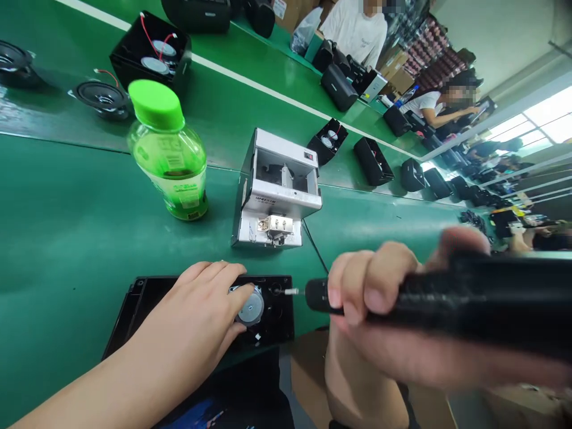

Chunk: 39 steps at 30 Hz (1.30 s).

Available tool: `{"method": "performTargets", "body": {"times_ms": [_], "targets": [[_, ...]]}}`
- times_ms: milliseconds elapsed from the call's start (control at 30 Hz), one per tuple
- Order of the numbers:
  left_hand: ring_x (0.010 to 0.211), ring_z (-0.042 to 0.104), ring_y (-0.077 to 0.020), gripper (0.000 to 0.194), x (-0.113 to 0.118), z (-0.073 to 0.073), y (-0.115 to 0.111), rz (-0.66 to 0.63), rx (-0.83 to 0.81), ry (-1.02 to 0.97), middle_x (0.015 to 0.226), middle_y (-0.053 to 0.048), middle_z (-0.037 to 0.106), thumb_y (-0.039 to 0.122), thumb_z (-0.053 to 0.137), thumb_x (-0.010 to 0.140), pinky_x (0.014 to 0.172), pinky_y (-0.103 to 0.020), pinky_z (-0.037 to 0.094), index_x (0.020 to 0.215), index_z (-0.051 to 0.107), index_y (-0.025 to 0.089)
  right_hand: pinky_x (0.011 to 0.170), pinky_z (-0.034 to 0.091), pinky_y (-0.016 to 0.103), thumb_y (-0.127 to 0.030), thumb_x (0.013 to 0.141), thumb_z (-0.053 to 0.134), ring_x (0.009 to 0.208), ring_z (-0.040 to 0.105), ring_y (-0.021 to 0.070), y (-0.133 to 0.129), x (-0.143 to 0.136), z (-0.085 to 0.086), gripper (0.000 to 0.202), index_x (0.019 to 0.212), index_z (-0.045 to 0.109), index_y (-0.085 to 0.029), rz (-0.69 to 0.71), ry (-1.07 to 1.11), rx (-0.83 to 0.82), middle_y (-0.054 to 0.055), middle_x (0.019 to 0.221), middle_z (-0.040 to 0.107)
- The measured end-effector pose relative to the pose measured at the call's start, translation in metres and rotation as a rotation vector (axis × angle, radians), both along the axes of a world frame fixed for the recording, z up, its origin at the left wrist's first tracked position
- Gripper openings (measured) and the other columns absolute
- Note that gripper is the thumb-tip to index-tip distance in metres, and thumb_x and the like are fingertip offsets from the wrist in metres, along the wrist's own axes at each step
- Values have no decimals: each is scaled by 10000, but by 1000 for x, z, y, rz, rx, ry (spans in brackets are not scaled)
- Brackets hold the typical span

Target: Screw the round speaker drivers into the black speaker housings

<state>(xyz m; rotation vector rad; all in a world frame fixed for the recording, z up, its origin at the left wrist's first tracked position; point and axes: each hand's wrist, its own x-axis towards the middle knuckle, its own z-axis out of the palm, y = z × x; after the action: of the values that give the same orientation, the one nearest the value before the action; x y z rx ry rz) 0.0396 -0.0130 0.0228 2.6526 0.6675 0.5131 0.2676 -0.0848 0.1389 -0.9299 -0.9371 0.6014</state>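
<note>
A black speaker casing [210,328] lies on the green bench in front of me. My left hand [214,301] reaches across it, with thumb and fingers gripping a round grey-backed speaker driver [251,308] set in the casing. My right hand [379,298] is wrapped round a black electric screwdriver [447,292], held level and partly blurred. Its bit [291,291] points left at the right end of the casing, close to a round hole; whether it touches is unclear. Behind the casing stands a silver screw feeder [281,190] with a metal pick-up block [280,225].
A green-capped bottle [172,155] stands left of the feeder. Beyond it are loose speaker drivers [102,98] and an open black box [152,56] with red wires. Several black casings [373,161] line the bench at right. A co-worker [357,30] stands across the bench.
</note>
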Motion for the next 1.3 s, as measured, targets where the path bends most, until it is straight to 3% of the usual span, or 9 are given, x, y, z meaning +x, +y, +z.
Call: {"method": "performTargets", "body": {"times_ms": [100,200,367,600,733,867,1133,1200,1300], "targets": [[1258,873,-441,423,0,1,2,-22,-4,-1,1438,-140,911,109,912,884,1071,-663,688,1272,909,276,534,684,374,-870,1237,651,518,715,188,-36,-7,-15,624,1520,910,-378,28,-65,-30,-55,766,763],[1254,873,-430,403,-1,2,3,-28,-34,25,1458,-126,904,133,914,907,1067,-664,687,1273,907,302,588,711,394,-870,1233,623,562,735,199,-50,-15,-33,643,1540,892,-373,40,-106,-81,-47,773,752],[1266,866,-447,386,-1,4,3,-30,-49,56,1449,-125,892,159,916,926,1082,-697,676,1283,913,303,604,716,397,-874,1246,581,582,738,201,-50,-21,-45,629,1544,883,-411,65,-118,-102,-47,774,738],[1293,848,-454,439,1,7,2,-20,-90,92,1458,-125,878,145,916,901,1097,-683,659,1308,919,312,626,714,400,-647,1344,600,597,746,200,-47,-22,-48,422,1498,911,-407,74,-80,-117,-41,788,772],[1317,838,-444,433,1,6,2,-2,-99,105,1478,-121,878,169,914,911,1134,-666,654,1314,923,327,609,712,401,-812,1269,652,587,732,195,-45,-22,-48,548,1483,927,-388,76,-43,-101,-35,790,788],[1320,835,-450,444,1,4,1,-7,-82,97,1467,-132,874,172,921,896,1121,-664,652,1314,919,320,602,721,390,-746,1241,779,590,752,192,-43,-22,-47,437,1440,954,-399,64,9,-119,-41,797,817],[1297,842,-463,435,2,6,0,-14,-61,84,1456,-138,877,174,942,902,1069,-672,650,1318,925,300,579,715,401,-916,1170,743,587,760,202,-39,-21,-51,644,1432,964,-370,55,26,-100,-28,796,826],[1291,850,-456,426,2,6,-1,-13,-57,86,1452,-132,881,172,942,908,1067,-676,657,1315,926,298,546,704,395,-833,1197,788,559,751,203,-39,-23,-54,542,1426,966,-374,58,1,-93,-35,785,825],[1257,858,-452,400,1,7,-3,-15,-16,64,1449,-146,885,179,947,918,1048,-683,669,1307,923,271,507,677,356,-523,1260,819,503,714,188,-44,-27,-57,241,1424,948,-402,54,-105,-40,-65,721,780]]}}
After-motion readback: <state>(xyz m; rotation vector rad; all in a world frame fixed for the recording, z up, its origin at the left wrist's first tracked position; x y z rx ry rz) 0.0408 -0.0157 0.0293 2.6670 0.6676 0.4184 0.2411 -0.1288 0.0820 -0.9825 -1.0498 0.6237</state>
